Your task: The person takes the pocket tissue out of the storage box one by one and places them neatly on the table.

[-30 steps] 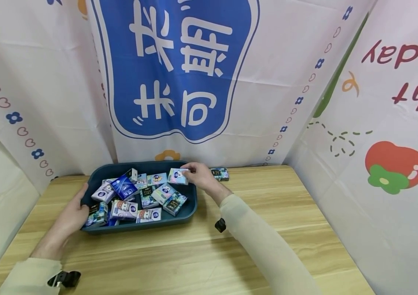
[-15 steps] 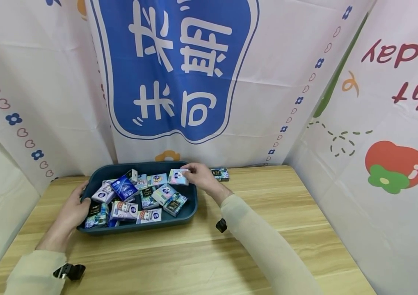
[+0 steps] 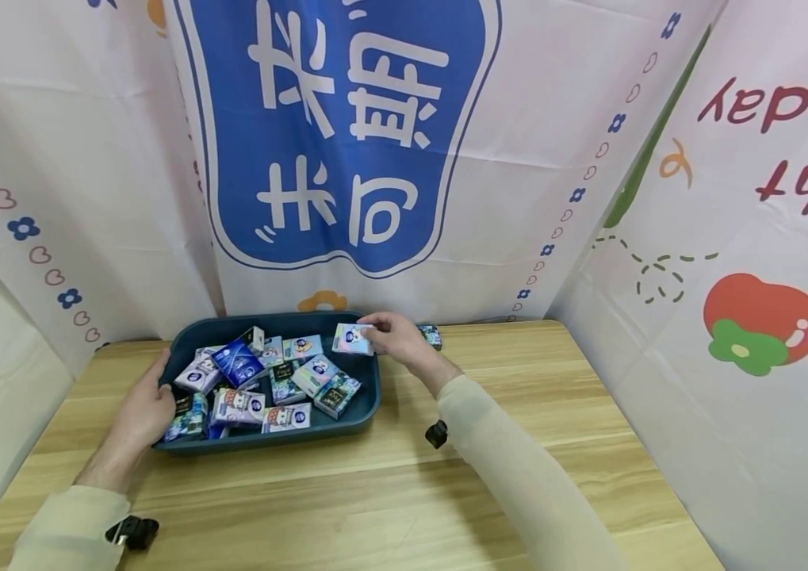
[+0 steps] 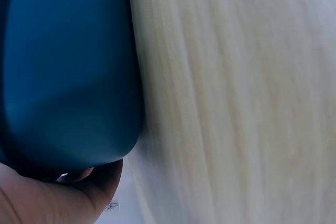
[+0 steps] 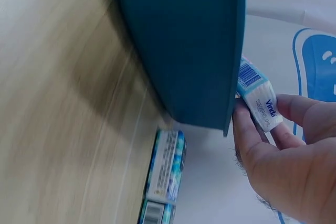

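A dark teal plastic basket [image 3: 261,446] full of small tissue packs stands at the back left of the table. My left hand [image 3: 139,408] grips its left end, with the thumb at the rim; in the left wrist view the fingers [image 4: 107,182] curl against the outside wall. Over the basket's right end, my right hand [image 3: 396,341] pinches a pastel tissue pack [image 3: 353,339]. The right wrist view shows that pack's white end [image 5: 266,108], printed "Vinda", between thumb and fingers above the rim. A blue pack [image 3: 238,363] lies on top of the heap.
Dark floral tissue packs [image 5: 167,166] lie on the table just beyond the basket's right end, partly behind my right hand in the head view. A printed cloth [image 3: 489,262] hangs along the table's back edge. Bare wood [image 3: 346,507] spans the front.
My right hand has shifted slightly to the right with the pastel tissue pack, covering more of the packs outside. My left hand has adjusted its hold a little on the basket's end.
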`<state>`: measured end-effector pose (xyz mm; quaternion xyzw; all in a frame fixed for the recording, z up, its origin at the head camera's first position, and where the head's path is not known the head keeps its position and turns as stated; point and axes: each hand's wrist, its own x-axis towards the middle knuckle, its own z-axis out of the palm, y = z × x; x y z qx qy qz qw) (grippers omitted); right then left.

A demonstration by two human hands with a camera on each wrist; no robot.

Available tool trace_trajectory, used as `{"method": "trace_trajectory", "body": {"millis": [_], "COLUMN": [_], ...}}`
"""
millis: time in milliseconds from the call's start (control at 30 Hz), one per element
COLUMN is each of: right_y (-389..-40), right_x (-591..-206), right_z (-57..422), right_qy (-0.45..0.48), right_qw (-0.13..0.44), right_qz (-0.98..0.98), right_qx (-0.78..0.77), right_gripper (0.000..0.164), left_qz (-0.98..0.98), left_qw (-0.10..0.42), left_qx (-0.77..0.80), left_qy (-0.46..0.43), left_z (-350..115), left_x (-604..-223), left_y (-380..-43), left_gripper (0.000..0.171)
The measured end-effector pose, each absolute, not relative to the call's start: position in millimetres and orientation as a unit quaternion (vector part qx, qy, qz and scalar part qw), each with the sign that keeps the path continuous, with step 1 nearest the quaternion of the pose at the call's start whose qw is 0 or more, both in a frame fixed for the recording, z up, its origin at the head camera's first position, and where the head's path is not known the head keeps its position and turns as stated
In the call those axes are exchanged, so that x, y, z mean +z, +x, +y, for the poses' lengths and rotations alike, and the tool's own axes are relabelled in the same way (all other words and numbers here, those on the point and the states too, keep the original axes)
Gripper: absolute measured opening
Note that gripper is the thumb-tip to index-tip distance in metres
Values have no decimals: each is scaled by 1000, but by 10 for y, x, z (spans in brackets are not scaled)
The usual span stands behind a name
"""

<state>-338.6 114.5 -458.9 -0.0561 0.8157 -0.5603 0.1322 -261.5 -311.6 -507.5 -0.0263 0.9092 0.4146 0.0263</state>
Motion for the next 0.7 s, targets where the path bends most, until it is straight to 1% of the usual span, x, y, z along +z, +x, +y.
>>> {"method": "trace_trajectory", "body": {"millis": [367, 700], "right_y": [-3431, -3462], "right_x": [-4545, -4512], "right_z": [1485, 1784], "right_qy": [-17, -17], "right_qw": [135, 123], "right_qz": [799, 787], "right_qx": [-585, -604], "right_gripper": [26, 34], "left_qz": [920, 929], "left_qw": [10, 14], "left_qx": [392, 370], "left_qy": [-14, -11], "left_z": [-3107, -3091], "left_x": [-5098, -5065], "left_y": [-2623, -2594], "left_gripper": [68, 66]}}
